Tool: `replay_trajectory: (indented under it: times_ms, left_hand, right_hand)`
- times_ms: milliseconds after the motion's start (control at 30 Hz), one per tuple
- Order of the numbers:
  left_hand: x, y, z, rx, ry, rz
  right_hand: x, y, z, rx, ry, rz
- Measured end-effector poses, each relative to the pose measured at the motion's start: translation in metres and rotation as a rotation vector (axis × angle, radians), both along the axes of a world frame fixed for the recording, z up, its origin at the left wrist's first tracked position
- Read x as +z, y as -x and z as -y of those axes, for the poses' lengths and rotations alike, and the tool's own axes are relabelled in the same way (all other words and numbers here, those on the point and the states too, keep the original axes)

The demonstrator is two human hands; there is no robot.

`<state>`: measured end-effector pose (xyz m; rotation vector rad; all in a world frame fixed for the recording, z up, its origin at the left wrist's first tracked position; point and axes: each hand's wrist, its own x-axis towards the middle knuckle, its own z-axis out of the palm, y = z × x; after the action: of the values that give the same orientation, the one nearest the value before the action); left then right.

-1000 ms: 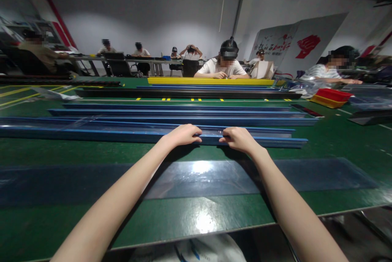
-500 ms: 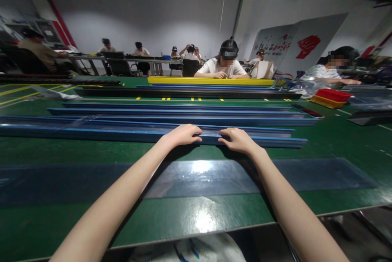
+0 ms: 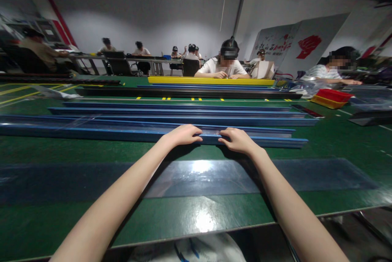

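A long blue channel strip (image 3: pixel 128 133) lies across the green table, with what looks like clear film inside its trough. My left hand (image 3: pixel 183 134) grips its near wall, thumb on the outside and fingers over the top edge. A short distance to the right, my right hand (image 3: pixel 235 138) holds the same wall in a similar way, its thumb towards the left one. Some fingertips are hidden inside the trough. Nearer to me, under my forearms, a flat clear plastic strip (image 3: pixel 202 178) lies on the table and reflects the lamp light.
Behind the held piece lie more blue channel strips (image 3: pixel 183 114), a black strip (image 3: pixel 190 92) and a yellow strip (image 3: pixel 211 81). A red and yellow bin (image 3: pixel 330 98) stands at the right. One person (image 3: pixel 225 66) sits across the table; others work farther back.
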<state>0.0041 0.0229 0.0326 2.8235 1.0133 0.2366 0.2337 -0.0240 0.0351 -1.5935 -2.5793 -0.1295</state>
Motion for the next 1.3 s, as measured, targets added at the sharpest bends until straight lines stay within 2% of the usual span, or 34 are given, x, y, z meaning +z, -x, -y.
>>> replay_trajectory:
  times_ms: [967,1300]
  left_hand:
    - [0.0050,-0.0016,0.0043,-0.004,0.016,-0.055]
    - [0.0033,0.0008,0.0027,0.024,0.055,0.049]
  right_hand:
    - [-0.0021,-0.0016,-0.0003,0.029,0.023,-0.106]
    - [-0.0034,-0.0023,-0.0011,0.020,0.010,-0.105]
